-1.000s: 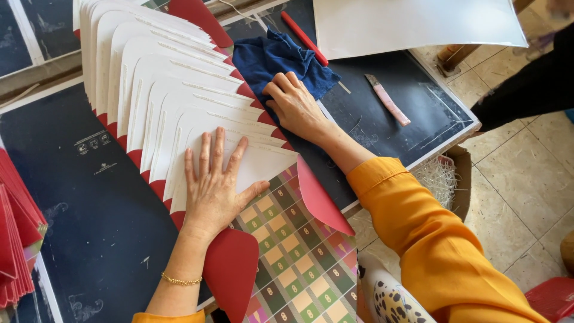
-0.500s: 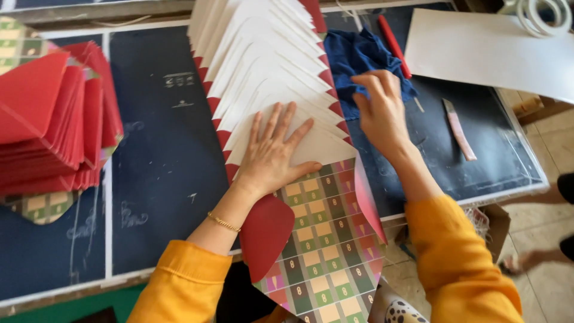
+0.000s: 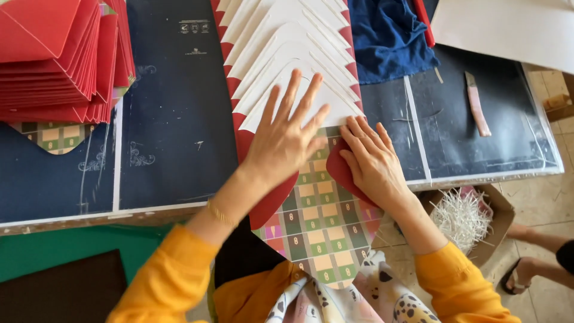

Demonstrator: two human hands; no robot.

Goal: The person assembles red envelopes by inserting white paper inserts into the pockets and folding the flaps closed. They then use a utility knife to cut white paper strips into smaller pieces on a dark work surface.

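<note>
Right hand (image 3: 372, 160) now lower, flat on red flap (image 3: 342, 172); left hand (image 3: 287, 134) spread open over half-hidden envelopes (image 3: 287, 54).

Bright, even daylight; soft shadows, sharp focus, no glare

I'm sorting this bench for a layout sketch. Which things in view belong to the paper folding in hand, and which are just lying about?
In use:
- left hand, flat on the fanned row of unfolded envelopes
- right hand, on a red side flap
- stack of red folded envelopes

Lying about:
- blue cloth
- pink-handled knife
- white sheet
- box of paper shreds
</note>
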